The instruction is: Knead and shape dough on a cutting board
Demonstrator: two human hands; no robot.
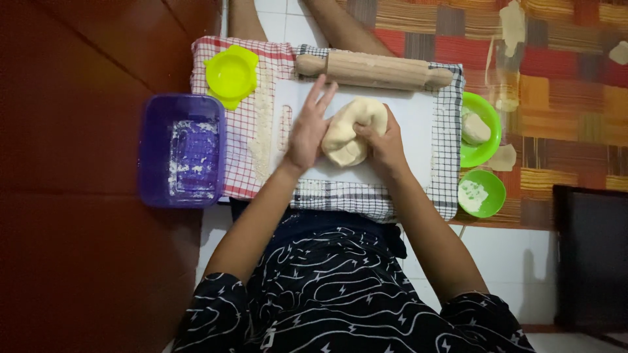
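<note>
Fingers (318,98) of the left hand (306,134) are straight and slightly spread, released, the palm edge pressing the left side of the dough (352,127). The right hand (386,147) is clenched into the dough's right side, fingers curled into it. The dough lies between both hands on a white board (418,124). Just beyond the fingertips rests a rolling pin (374,70). Left of the left hand sit a yellow mould (230,75) and a purple tub (182,150); right of the right hand, two green bowls (487,140). Bare board shows right of the dough, checked cloth (366,196) at its near edge.
</note>
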